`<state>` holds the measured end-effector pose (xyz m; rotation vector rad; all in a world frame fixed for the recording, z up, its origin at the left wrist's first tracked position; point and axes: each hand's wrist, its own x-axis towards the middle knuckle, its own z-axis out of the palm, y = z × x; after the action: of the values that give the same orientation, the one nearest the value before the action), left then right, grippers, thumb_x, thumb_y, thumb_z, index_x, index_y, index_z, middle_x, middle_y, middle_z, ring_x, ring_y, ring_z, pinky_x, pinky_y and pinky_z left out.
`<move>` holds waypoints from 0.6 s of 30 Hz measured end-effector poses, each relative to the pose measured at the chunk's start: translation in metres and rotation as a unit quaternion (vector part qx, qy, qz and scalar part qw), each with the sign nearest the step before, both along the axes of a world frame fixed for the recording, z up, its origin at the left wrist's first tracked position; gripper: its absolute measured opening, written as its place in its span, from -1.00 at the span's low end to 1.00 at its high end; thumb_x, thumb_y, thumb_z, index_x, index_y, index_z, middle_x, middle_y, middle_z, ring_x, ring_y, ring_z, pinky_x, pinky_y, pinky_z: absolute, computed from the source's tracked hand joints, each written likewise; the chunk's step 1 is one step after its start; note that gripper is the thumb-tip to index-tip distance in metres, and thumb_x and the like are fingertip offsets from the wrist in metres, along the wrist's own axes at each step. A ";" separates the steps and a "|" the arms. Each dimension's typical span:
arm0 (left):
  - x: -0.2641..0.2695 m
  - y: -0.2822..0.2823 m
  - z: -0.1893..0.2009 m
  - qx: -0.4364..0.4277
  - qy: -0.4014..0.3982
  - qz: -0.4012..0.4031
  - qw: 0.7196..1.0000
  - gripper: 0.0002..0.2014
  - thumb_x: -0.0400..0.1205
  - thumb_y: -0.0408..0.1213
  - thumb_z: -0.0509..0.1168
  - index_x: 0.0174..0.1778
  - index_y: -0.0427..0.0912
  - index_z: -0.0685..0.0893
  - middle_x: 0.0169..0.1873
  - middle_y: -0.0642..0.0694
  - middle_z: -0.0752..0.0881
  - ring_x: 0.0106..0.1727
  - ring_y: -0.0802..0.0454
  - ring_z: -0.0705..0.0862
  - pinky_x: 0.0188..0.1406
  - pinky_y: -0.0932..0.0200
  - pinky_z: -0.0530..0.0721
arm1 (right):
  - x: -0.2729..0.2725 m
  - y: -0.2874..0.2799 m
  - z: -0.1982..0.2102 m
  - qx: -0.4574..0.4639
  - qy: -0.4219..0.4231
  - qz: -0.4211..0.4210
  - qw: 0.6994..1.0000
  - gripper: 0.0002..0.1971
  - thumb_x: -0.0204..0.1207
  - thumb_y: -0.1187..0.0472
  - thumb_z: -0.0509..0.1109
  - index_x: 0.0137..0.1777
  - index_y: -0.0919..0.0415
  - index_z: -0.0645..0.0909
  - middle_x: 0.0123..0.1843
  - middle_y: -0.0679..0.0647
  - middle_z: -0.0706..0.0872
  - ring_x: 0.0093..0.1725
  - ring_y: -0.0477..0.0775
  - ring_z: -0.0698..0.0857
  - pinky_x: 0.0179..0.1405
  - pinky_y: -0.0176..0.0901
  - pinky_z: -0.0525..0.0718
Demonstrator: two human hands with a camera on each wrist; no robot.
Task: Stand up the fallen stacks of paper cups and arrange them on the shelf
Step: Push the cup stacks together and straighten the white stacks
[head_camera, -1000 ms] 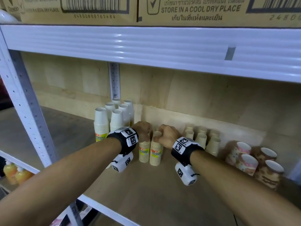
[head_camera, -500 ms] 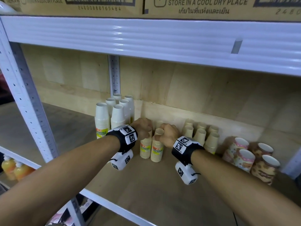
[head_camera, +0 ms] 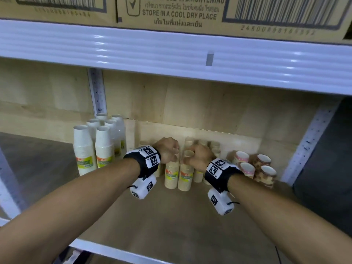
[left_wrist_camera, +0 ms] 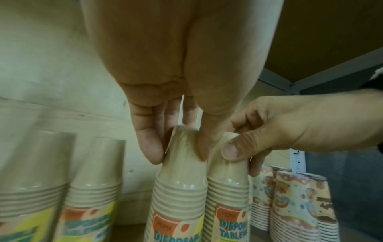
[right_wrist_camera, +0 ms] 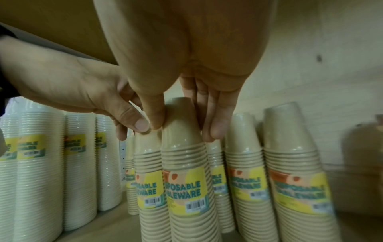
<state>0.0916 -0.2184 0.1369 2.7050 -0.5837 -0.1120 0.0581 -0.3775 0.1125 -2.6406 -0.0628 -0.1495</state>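
Observation:
Two upright stacks of tan paper cups stand side by side in the middle of the wooden shelf (head_camera: 190,216). My left hand (head_camera: 169,151) (left_wrist_camera: 178,153) pinches the top of the left tan stack (head_camera: 171,176) (left_wrist_camera: 180,188) between thumb and fingers. Right beside it, my right hand (head_camera: 194,155) (right_wrist_camera: 184,129) grips the top of the right tan stack (head_camera: 185,178) (right_wrist_camera: 184,163) the same way. The two stacks touch each other. Each wrist view shows the other hand on the neighbouring stack.
Tall white cup stacks (head_camera: 83,149) (right_wrist_camera: 39,163) stand upright to the left. More tan stacks (head_camera: 214,147) (right_wrist_camera: 294,163) stand behind and to the right, and patterned cup stacks (head_camera: 264,170) (left_wrist_camera: 290,204) farther right by the white upright post (head_camera: 312,134). The upper shelf beam (head_camera: 171,52) hangs low overhead.
Both hands keep their hold on the two tan stacks, which have shifted slightly back and right, closer to the tan stacks behind. My head view has tilted up a little.

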 end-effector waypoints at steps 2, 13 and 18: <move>0.002 -0.011 -0.002 -0.004 0.000 -0.009 1.000 -0.61 0.52 -0.17 0.50 0.26 -0.08 0.65 0.13 -0.05 0.68 0.08 -0.05 0.65 -0.10 0.16 0.56 | -0.005 -0.011 0.003 -0.005 0.003 0.007 1.000 -0.77 0.45 0.06 0.50 -0.30 0.04 0.51 -0.30 -0.07 0.58 -0.24 -0.02 0.62 -0.43 -0.26 0.37; 0.015 -0.047 -0.017 -0.014 0.003 -0.030 0.999 -0.66 0.54 -0.22 0.49 0.23 -0.11 0.65 0.05 0.01 0.66 -0.01 0.02 0.58 -0.13 0.21 0.49 | -0.011 -0.044 -0.001 -0.022 0.017 -0.010 1.000 -0.79 0.44 0.02 0.50 -0.07 0.10 0.59 -0.18 0.00 0.66 -0.07 0.11 0.65 -0.17 -0.13 0.55; 0.022 -0.052 -0.022 -0.011 0.010 -0.026 1.000 -0.73 0.48 -0.16 0.53 0.04 0.00 0.66 -0.08 0.03 0.66 -0.06 -0.01 0.64 -0.22 0.18 0.52 | -0.012 -0.044 0.000 -0.055 0.020 0.016 0.998 -0.81 0.53 0.10 0.45 -0.18 0.09 0.49 -0.13 0.07 0.63 -0.08 0.09 0.63 -0.15 -0.15 0.53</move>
<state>0.1131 -0.2701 0.1146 2.6659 -0.6462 -0.1445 0.0460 -0.4215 0.1128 -2.7505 -0.1018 -0.0835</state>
